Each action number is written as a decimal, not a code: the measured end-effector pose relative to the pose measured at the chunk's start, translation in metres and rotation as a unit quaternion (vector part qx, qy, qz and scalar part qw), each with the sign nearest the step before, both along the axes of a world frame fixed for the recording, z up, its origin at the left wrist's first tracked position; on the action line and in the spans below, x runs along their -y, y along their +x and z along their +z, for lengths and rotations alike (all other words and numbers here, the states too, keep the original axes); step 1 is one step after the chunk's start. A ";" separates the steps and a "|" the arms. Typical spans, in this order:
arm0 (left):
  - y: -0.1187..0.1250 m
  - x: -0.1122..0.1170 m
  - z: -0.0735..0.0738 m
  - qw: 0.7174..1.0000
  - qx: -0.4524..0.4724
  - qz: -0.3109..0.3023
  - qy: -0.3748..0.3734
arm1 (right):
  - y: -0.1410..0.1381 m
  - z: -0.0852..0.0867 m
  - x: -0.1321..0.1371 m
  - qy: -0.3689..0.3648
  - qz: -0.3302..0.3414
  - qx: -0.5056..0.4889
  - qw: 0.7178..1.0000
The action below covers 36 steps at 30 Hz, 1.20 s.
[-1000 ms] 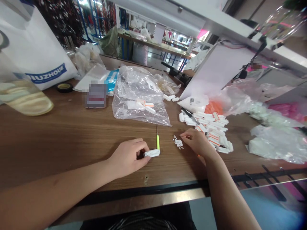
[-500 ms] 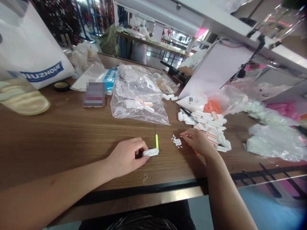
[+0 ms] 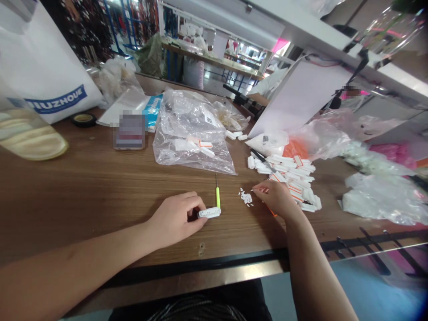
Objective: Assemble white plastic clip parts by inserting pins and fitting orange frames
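Note:
My left hand [image 3: 179, 216] grips a white plastic connector [image 3: 209, 213] between thumb and fingers, with small holes along its upward side. Just behind it on the table lies a thin screwdriver [image 3: 218, 196] with a yellow-green handle and a metal shaft. My right hand [image 3: 276, 196] is closed in a pinch, with a tiny white plug [image 3: 252, 190] at its fingertips. To its left is a small heap of white plugs [image 3: 246, 197]. Past my right hand spreads a pile of white connectors [image 3: 297, 171], some with orange edges, and dark tweezers [image 3: 262, 159] lie across it.
A clear plastic bag [image 3: 192, 129] with several connectors stands behind my hands. Farther left are a phone [image 3: 129, 131], a roll of black tape [image 3: 83, 119] and a large white bag [image 3: 43, 67]. Plastic bags [image 3: 384, 196] lie at the right; the brown table [image 3: 100, 187] ends in front.
Both hands hold nearly the same place and grip. The view has shifted very slightly; a sleeve and arm of another person show a little more beyond the partition.

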State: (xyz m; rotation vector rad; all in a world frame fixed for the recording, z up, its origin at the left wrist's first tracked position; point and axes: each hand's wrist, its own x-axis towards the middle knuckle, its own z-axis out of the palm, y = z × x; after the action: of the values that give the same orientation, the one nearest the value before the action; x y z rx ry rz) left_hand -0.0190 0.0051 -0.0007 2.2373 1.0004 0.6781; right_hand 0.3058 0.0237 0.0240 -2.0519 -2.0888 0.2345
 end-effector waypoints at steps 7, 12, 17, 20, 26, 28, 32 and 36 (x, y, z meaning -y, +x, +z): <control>-0.001 0.001 -0.001 1.000 0.002 -0.003 0.003 | -0.002 0.003 0.001 0.002 -0.033 0.010 0.999; -0.001 0.000 0.000 1.000 0.000 -0.004 0.000 | -0.010 0.005 0.004 0.001 -0.061 0.032 0.998; 0.000 0.000 0.001 1.000 0.004 -0.004 0.006 | -0.009 -0.001 0.001 0.002 -0.054 0.012 0.998; 0.000 0.000 0.000 1.000 0.002 -0.004 0.000 | -0.007 -0.004 -0.001 0.006 -0.060 -0.022 0.998; 0.000 0.001 0.000 1.000 0.006 -0.003 -0.008 | -0.044 -0.001 0.012 0.038 0.077 -0.200 0.976; 0.001 0.001 0.001 1.000 0.010 -0.004 -0.006 | -0.067 0.002 0.022 0.032 0.179 -0.231 0.956; 0.002 0.001 0.003 1.000 0.017 -0.004 -0.004 | -0.095 0.006 0.035 0.034 0.293 -0.216 0.931; 0.002 0.001 0.002 1.000 0.018 -0.006 -0.009 | -0.097 0.004 0.035 0.046 0.296 -0.207 0.931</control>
State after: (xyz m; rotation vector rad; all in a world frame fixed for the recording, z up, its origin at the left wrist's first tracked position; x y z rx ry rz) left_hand -0.0171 0.0043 0.0017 2.2076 0.9709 0.6985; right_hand 0.2092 -0.0114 0.0284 -1.1340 -2.3067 0.5882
